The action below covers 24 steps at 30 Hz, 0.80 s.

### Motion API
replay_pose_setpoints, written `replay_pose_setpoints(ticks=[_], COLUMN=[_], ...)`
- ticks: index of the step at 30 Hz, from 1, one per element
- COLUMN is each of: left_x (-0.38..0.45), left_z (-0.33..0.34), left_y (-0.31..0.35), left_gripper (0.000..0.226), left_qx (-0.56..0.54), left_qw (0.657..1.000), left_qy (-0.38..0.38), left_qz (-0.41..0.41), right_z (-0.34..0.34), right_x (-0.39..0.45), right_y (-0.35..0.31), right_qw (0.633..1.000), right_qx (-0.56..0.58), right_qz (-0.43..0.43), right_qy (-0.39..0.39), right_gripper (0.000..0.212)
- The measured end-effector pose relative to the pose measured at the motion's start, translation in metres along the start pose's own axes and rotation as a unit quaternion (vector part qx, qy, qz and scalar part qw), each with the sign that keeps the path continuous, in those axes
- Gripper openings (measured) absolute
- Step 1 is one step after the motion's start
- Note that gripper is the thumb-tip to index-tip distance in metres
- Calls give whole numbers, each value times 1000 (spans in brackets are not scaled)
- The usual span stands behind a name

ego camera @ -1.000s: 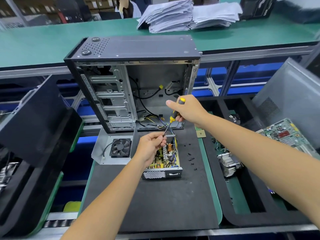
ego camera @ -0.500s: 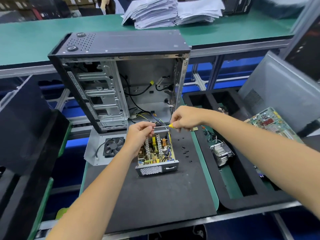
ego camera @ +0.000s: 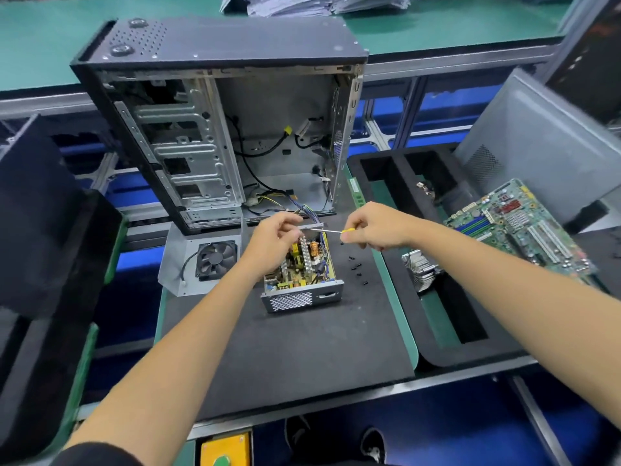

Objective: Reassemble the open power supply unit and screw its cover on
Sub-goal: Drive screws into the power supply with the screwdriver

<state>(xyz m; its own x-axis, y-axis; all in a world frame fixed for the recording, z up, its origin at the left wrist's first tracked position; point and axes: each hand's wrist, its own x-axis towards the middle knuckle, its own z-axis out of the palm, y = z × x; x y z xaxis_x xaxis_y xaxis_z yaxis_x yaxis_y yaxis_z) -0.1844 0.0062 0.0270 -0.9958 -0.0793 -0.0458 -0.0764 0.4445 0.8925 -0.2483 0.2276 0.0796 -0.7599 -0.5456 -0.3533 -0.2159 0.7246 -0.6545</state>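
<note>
PSU (ego camera: 302, 274) sits open on the bench mat (ego camera: 285, 348), in front of the case (ego camera: 218, 129); board and coils exposed. Cover (ego camera: 198, 264), with fan, lies flat just left of it, not fitted. Loose screws (ego camera: 356, 267) on mat at right. Right hand (ego camera: 376, 230) grips screwdriver (ego camera: 331, 231), tip at the rear edge. Left hand (ego camera: 275, 237) curled over rear corner; what it holds, cannot tell. Judgement: early stage; cover and screws all left.

2 bare forearms; dark sleeve (ego camera: 97, 454) edge at left upper arm (right sleeve unseen); dark shoes (ego camera: 336, 438).
</note>
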Motion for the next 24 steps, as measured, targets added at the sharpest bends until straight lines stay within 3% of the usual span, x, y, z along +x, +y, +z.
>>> replay_pose_setpoints(ticks=[4, 10, 13, 16, 20, 22, 24], left_x=[-6, -16, -18, -8, 1, 3, 6], left_z=[12, 30, 32, 37, 45, 48, 51], left_y=[7, 6, 4, 9, 21, 25, 28], left_gripper=[18, 19, 23, 26, 55, 63, 63], left_qx=[192, 273, 308, 386, 377, 397, 428], left_qw=[976, 945, 919, 877, 859, 824, 798], left_qy=[-78, -148, -203, -204, -321, -393, -419], left_qz=[64, 98, 142, 200, 129, 95, 66], right_z=[-8, -8, -8, -7, -9, -10, -10], right_x=[-12, -25, -26, -25, -21, -20, -19], right_y=[9, 17, 20, 25, 32, 35, 36], right_qw=[1000, 999, 999, 999, 998, 998, 998], right_qx=[0, 27, 37, 42, 51, 50, 49], right_qz=[5, 17, 18, 23, 29, 31, 30], right_qy=[11, 2, 3, 11, 17, 15, 11], right_gripper=[27, 26, 26, 23, 21, 21, 22])
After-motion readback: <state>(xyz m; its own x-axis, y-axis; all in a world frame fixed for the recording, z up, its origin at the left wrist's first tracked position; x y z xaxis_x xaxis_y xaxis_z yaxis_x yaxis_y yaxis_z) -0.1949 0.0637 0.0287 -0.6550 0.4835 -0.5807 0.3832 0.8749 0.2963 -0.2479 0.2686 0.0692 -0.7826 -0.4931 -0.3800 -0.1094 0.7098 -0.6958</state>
